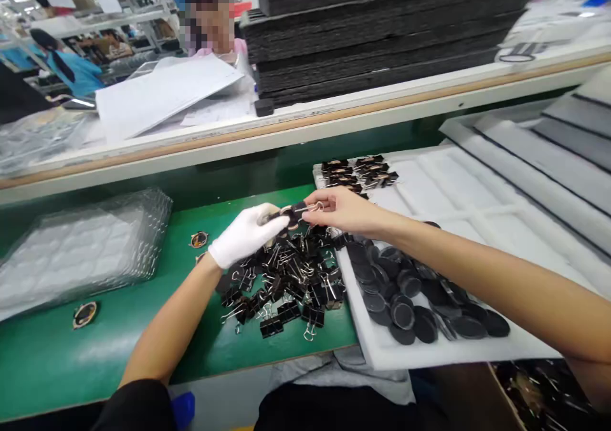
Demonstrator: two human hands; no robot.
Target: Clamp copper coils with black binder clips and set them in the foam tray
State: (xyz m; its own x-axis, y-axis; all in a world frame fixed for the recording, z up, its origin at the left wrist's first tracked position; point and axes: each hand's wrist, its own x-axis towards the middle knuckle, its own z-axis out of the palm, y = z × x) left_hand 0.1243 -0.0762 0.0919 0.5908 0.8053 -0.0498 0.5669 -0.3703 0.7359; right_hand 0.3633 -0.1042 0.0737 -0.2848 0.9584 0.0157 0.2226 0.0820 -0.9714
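Note:
My left hand point(245, 230), in a white glove, pinches a small round part with a copper-coloured rim point(286, 212). My bare right hand point(346, 211) is closed on the wire handles of a black binder clip point(299, 208), which sits at the part's edge; whether its jaws grip the part cannot be made out. Below both hands lies a heap of black binder clips point(286, 284) on the green tabletop point(133, 329). Beyond my right hand, several clipped round parts point(341, 176) stand in rows on a white foam tray point(370, 348).
Black discs point(405, 313) are piled on the tray under my right forearm. Loose round parts point(84, 314) and stacked clear plastic trays point(90, 246) lie left. A shelf edge point(296, 128) crosses behind, bearing black foam sheets point(372, 36) and papers point(162, 93). A person sits opposite.

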